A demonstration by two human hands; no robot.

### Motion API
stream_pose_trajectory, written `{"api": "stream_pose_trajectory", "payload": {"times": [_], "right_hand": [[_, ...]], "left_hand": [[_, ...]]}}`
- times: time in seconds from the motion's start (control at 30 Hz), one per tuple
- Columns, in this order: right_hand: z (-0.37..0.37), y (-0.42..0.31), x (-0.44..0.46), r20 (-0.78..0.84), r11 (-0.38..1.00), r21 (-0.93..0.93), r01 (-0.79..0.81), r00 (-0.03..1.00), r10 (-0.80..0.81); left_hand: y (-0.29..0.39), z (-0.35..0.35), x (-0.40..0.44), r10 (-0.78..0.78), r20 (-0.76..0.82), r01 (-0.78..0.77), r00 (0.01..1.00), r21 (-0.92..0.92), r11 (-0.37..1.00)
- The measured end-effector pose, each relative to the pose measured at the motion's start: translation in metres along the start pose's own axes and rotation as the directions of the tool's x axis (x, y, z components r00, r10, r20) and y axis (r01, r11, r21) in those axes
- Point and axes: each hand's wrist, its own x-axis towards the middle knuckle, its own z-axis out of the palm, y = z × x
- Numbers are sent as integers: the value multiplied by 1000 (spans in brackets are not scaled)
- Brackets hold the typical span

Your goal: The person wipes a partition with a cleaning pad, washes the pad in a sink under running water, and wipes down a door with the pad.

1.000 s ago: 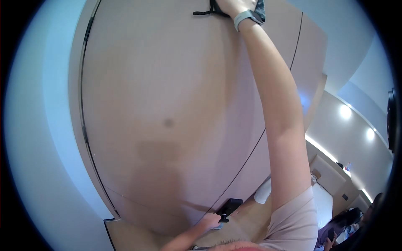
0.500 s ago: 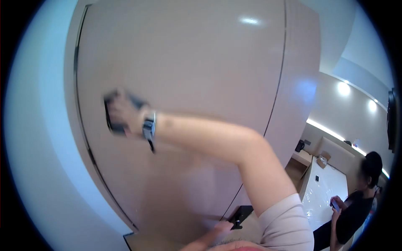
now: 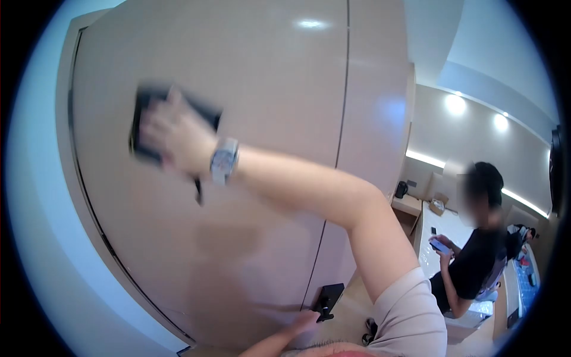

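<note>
My right hand (image 3: 178,134) is spread flat over a dark, flat, roughly rectangular pad (image 3: 206,114), blurred by motion, against a large beige door-like panel (image 3: 267,77). Whether it is a cloth or a stiff pad I cannot tell. A watch (image 3: 223,160) is on that wrist, and a short dark strap (image 3: 198,191) hangs below it. Low in the view, my left hand (image 3: 306,322) is closed around the handle of a black block-shaped tool (image 3: 331,295), beside the panel's seam; its exact kind is unclear.
A person (image 3: 476,256) in black stands at the right holding a phone (image 3: 439,244). Behind are a plastic-covered bed (image 3: 425,259), a small box (image 3: 439,204) and a black kettle (image 3: 401,189) on a ledge. Another person (image 3: 522,233) is farther back. A white wall (image 3: 41,196) borders the left.
My view has turned to the right. My right hand and the dark pad have moved up and to the right across the panel. My left hand still holds the black tool.
</note>
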Motion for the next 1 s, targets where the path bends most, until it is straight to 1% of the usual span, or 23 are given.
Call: {"api": "stream_pose_trajectory", "payload": {"times": [0.07,0.1,0.13,0.17,0.2,0.23,0.27,0.3,0.33,0.37,0.43,0.5,0.57,0.6,0.67,0.7,0.77,0.8,0.87,0.9,0.93,0.97,1.0], "right_hand": [[33,-55,-44,-63,951,199,235,972,-227],[44,-63,-59,-159,870,385,307,951,-265],[1,-37,-43,48,898,349,266,953,-301],[-43,6,-23,253,924,306,231,915,-313],[-41,49,-20,-23,964,218,153,988,-151],[-41,92,-9,-178,993,117,8,984,13],[-17,155,5,-353,993,2,-115,929,108],[-73,180,-6,-242,936,4,-351,908,341],[-133,203,-17,-116,827,-54,-559,826,551],[-108,261,-20,-288,797,-130,-589,792,538],[-111,277,-48,-355,745,-231,-625,767,534],[-121,236,-79,-163,771,-357,-527,848,504],[-95,184,-133,-215,925,-151,-349,925,313],[-101,134,-158,-154,941,-109,-321,940,303],[-115,47,-213,193,952,52,-301,938,286],[-109,6,-250,271,959,105,-263,936,227],[-100,-58,-327,391,973,213,-85,920,-5],[-107,-43,-333,407,974,208,-91,913,-2],[-128,25,-319,265,951,271,-148,961,74],[-151,71,-297,253,971,111,-213,951,179],[-151,122,-288,125,967,-65,-245,960,251],[-152,182,-281,-105,943,186,-275,949,297],[-160,217,-271,-130,922,10,-387,914,385]], "left_hand": [[-8,7,-3,13,-37,-12,999,11,1000],[-6,10,-9,4,-23,-4,1000,12,1000],[0,3,-6,-18,11,18,1000,8,1000],[1,-4,-5,-42,45,41,998,5,999],[2,-7,-8,-49,55,49,997,9,999],[3,-10,-9,-53,51,53,997,12,999],[10,-13,-9,-57,44,57,997,19,998],[17,-18,-9,-61,45,60,997,26,998],[19,-23,-11,-55,40,53,998,45,998],[21,-27,-13,-49,35,47,998,60,997],[10,-13,-8,-49,8,49,999,67,997],[8,2,-4,-49,-6,49,999,65,997],[6,3,-1,-29,-20,32,999,121,992],[-1,8,1,-19,-18,21,1000,98,995],[7,-8,1,-20,14,19,1000,66,998],[9,-12,-4,-41,33,39,999,37,999],[3,1,-6,-12,53,12,998,14,1000],[13,-11,-10,-53,56,53,997,0,999],[21,-29,-8,-97,75,96,992,29,995],[25,-35,-7,-114,70,112,991,25,993],[35,-43,-8,-127,58,123,990,68,990],[40,-49,-6,-166,114,161,979,57,985],[42,-51,-4,-171,105,166,980,61,984]]}}
